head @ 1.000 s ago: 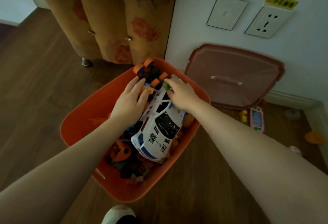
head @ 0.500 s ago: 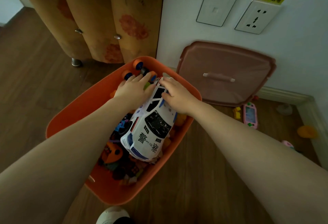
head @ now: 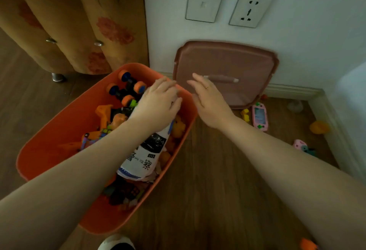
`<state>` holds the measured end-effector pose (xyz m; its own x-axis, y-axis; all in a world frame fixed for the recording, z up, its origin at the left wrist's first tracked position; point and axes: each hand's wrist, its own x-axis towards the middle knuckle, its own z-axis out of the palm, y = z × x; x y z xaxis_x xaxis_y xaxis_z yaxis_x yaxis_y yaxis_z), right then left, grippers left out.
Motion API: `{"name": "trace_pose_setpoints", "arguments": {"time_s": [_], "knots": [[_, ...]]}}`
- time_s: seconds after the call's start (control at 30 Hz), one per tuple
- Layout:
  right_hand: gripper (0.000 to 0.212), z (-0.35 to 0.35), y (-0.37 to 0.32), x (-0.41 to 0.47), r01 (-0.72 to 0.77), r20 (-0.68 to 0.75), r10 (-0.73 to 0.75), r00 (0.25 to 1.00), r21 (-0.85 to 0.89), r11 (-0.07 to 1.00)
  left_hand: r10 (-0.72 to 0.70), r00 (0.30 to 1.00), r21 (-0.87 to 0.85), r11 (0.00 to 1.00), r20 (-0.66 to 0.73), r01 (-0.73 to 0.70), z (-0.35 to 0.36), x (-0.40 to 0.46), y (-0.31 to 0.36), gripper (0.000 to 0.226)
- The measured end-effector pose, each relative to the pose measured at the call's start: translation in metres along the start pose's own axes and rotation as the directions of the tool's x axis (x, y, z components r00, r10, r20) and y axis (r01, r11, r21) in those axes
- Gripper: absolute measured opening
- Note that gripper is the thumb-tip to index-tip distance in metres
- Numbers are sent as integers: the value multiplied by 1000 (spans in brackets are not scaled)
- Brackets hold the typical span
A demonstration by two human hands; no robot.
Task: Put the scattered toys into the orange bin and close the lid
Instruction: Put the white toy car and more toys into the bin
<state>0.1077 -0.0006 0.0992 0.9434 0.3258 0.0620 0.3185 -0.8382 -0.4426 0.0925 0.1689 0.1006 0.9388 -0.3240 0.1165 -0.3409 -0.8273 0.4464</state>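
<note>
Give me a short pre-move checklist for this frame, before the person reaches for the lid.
1. Right hand free: ok, fingers straight, holding nothing.
2. Left hand clear of orange bin: not ok, over the police car.
3. Floor toys collected: not ok, pink game toy and yellow block remain out.
4. Lid reachable: ok, leaning on wall.
5. Contents below rim: cannot tell.

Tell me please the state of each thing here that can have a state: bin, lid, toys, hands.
orange bin: open, holds many toys
lid: off, leaning on the wall
police car: in the bin, under the left hand
left hand: rests on the car
right hand: open, empty, near the lid
pink handheld game: on the floor
</note>
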Motion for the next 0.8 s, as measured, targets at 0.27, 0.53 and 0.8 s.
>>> {"name": "trace_pose_setpoints", "arguments": {"time_s": [0.27,0.53,0.8], "knots": [[28,-60,161,-119,-403,67,408,911,-79,912,279,827,-48,955,488,-293,84,27,121,39],[36,-52,269,-199,-661,178,663,728,-74,746,97,778,145,961,620,-236,166,66,173,43],[48,-18,324,-165,-551,282,539,794,-40,833,-102,782,299,948,615,-112,242,131,182,62]]}}
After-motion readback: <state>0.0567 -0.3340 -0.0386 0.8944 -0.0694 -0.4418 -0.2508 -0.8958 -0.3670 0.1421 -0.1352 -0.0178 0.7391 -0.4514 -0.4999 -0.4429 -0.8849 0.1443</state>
